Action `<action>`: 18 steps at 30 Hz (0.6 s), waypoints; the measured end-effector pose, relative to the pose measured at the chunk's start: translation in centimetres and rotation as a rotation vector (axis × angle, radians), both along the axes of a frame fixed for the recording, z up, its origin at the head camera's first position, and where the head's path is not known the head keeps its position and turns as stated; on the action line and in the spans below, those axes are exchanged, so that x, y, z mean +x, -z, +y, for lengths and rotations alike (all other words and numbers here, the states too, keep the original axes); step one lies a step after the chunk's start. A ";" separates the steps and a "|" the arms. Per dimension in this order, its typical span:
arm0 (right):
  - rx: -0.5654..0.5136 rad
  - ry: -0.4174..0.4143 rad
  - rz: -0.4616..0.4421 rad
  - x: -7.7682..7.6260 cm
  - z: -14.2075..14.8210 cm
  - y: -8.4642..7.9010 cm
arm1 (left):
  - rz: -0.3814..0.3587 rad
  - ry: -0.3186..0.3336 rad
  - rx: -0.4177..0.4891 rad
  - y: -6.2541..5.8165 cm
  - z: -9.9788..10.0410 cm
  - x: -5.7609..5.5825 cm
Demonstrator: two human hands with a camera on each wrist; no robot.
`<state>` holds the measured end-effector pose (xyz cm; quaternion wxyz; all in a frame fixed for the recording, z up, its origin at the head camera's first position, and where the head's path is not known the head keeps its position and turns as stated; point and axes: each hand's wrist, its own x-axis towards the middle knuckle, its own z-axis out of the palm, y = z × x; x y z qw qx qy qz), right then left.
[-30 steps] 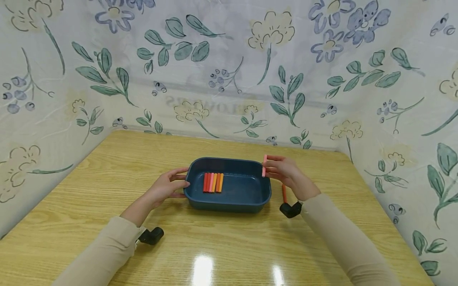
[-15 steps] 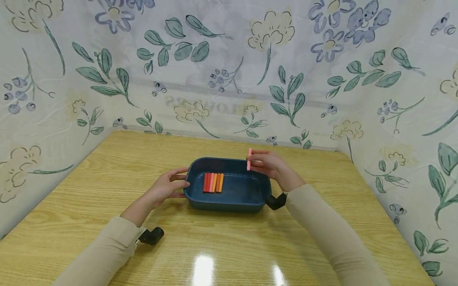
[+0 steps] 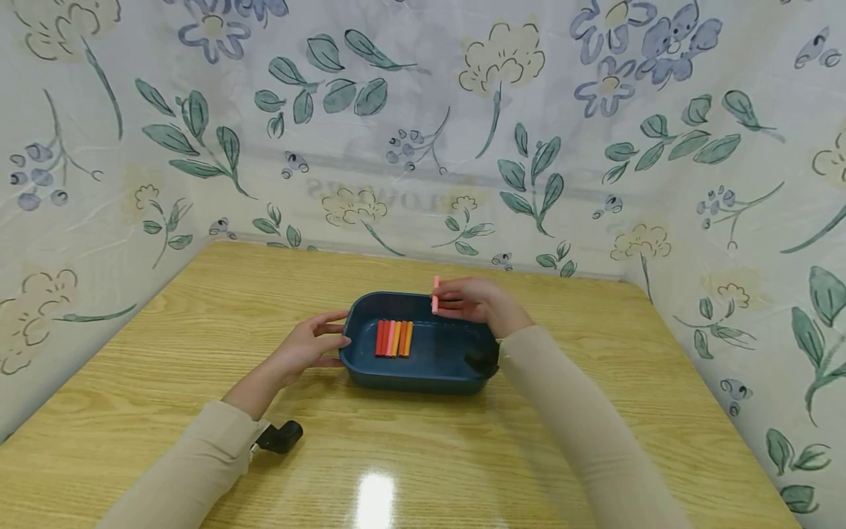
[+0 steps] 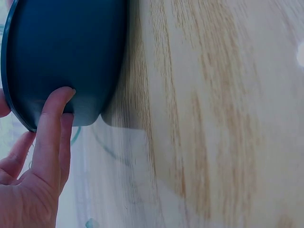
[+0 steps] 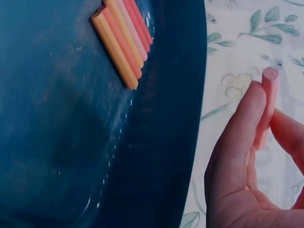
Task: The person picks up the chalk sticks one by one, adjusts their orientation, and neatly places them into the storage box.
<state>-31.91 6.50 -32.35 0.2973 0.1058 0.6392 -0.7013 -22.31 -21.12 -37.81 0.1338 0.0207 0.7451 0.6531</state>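
A dark blue rectangular tub (image 3: 449, 386) stands on the table with several red, pink, orange and yellow sticks (image 3: 393, 339) side by side in its left half. My left hand (image 3: 305, 345) grips the tub's left end, thumb at the rim and fingers against the outer wall; the left wrist view shows fingertips (image 4: 66, 93) on that wall. Between the thumb and fingers of my right hand (image 3: 471, 297) is a slim pink crayon-like stick (image 5: 269, 107), held upright over the tub's back rim. The sticks (image 5: 121, 42) also show in the right wrist view, left of this hand.
The wood-grain table (image 3: 370, 441) extends around the tub. Behind it and at both sides hangs a floral-printed sheet (image 3: 423, 132). A black wrist camera (image 3: 280, 437) juts from the left sleeve.
My right hand has moved left with the pink stick, from the tub's right back corner to about the middle of its back rim. The sleeve now covers the orange stick on the table.
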 end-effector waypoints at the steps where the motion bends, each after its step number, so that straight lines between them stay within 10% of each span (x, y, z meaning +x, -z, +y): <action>1: 0.004 -0.009 -0.010 -0.1 -0.2 0.1 | 0.000 0.000 0.001 0.0 0.0 0.0; 18: 0.242 -0.242 -0.084 -0.9 -2.4 2.4 | 0.002 -0.004 0.001 -0.1 0.1 0.1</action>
